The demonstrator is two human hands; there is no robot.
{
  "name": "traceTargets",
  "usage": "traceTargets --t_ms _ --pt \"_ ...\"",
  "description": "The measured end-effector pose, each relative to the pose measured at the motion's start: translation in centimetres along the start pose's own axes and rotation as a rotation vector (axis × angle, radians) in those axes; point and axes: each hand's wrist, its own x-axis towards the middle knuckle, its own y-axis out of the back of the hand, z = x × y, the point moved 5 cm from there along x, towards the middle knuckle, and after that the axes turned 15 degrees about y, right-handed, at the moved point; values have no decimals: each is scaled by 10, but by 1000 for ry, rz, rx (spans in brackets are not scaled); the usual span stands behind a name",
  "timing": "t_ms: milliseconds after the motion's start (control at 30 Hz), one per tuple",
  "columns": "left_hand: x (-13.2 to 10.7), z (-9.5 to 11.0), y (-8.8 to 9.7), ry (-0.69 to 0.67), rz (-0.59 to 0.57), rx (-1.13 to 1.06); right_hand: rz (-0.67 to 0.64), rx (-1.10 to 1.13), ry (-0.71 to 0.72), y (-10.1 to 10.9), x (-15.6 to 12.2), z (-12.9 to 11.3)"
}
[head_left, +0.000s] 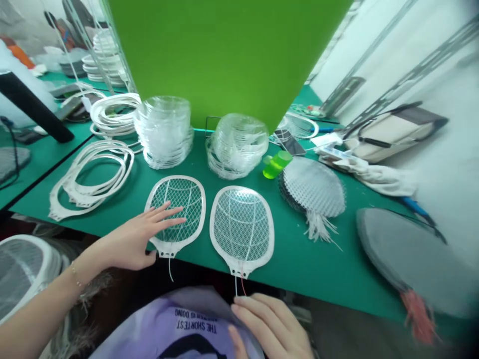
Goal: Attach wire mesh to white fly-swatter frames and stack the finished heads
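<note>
Head camera looks down on a green rubber work mat (299, 264) where two white plastic oval racket frames with wire mesh lie flat, side by side, their long axes running roughly toward the person and their narrow necks pointing at the near edge. The left hand (144, 237) lies spread and open across the mesh of the left frame (190, 199), its heel just beside the neck. The right hand (267, 326) sits beyond the near edge, below the right frame (241, 229), with its fingertips (239, 304) bunched at the thin white and red wires (239, 286) trailing from that neck; whether they pinch the wires cannot be told. Behind stand stacks of clear plastic discs (164, 132).
</note>
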Motion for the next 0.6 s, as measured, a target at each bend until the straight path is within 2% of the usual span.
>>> traceTargets --t_ms 33,100,200,267,333,433,600 --pt "-8 -12 -6 29 -11 32 6 23 -7 -15 7 -5" --pt "-17 -21 -20 54 -5 54 -29 55 -13 -54 22 -13" --pt "-16 -14 -35 56 55 27 -111 7 -14 -112 31 -18" --pt "-13 -7 -40 30 90 -20 -92 -27 13 -134 26 -16" --pt "-11 -4 -41 -14 103 -95 -16 -26 47 -143 18 -12" --pt "-10 -10 -41 -44 85 -224 81 13 91 -143 8 -8" --pt "-6 -17 -44 -55 20 -266 174 83 80 -141 17 -12"
